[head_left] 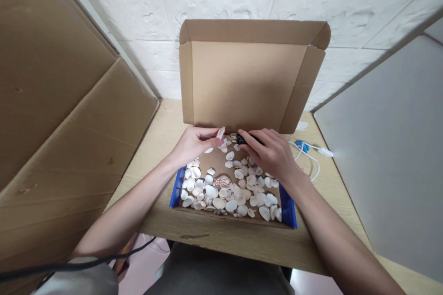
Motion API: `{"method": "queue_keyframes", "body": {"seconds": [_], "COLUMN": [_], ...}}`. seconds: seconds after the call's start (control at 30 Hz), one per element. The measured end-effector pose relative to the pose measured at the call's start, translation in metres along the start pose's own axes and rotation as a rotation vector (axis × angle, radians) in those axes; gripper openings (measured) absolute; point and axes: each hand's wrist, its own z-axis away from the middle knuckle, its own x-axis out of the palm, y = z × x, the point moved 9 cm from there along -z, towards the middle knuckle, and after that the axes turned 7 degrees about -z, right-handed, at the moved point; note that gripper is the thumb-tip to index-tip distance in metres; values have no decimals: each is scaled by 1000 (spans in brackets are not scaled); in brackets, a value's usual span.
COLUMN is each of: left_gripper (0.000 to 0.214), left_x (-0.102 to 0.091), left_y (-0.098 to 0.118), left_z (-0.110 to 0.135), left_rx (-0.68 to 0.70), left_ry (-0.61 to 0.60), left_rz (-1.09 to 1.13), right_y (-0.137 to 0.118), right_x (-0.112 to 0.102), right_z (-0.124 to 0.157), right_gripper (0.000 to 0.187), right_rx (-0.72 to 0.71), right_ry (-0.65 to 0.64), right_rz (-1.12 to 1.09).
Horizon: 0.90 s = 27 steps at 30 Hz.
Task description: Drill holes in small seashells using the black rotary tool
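Note:
Over the far part of an open cardboard box (pixel 209 160), both my hands are raised close together. My left hand (pixel 194 144) pinches a pale seashell with brownish spots (pixel 220 133) between thumb and fingers. Wrapped round a black-handled tool with a gold-coloured tip (pixel 240 139), my right hand (pixel 272 153) keeps that tip pointed left, beside the shell. Whether the tip touches the shell I cannot tell. Several loose white seashells (pixel 218 203) cover the box floor, and a larger brown-patterned shell (pixel 222 181) lies among them near the middle.
The box's lid (pixel 249 85) stands upright against a white brick wall (pixel 242 4). Blue side walls (pixel 288 207) edge the box. A white cable with a blue tie (pixel 302 146) lies right. A large cardboard sheet (pixel 104 115) stands left, a grey-white panel (pixel 387 147) right.

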Motion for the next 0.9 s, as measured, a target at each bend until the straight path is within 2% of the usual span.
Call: {"method": "queue_keyframes", "body": {"seconds": [0.13, 0.37, 0.9], "left_gripper": [32, 27, 29], "left_x": [0, 0, 2], "left_y": [0, 0, 4], "left_z": [0, 0, 0], "left_rx": [-6, -2, 2], "left_ry": [-8, -11, -17], "left_rz": [8, 0, 2], "right_y": [-1, 1, 1], "right_x": [-4, 6, 5], "right_z": [-1, 2, 1], "right_gripper": [27, 30, 29], "right_rx": [-13, 22, 25], "right_ry": [26, -38, -28], "right_rz": [26, -18, -14]}}
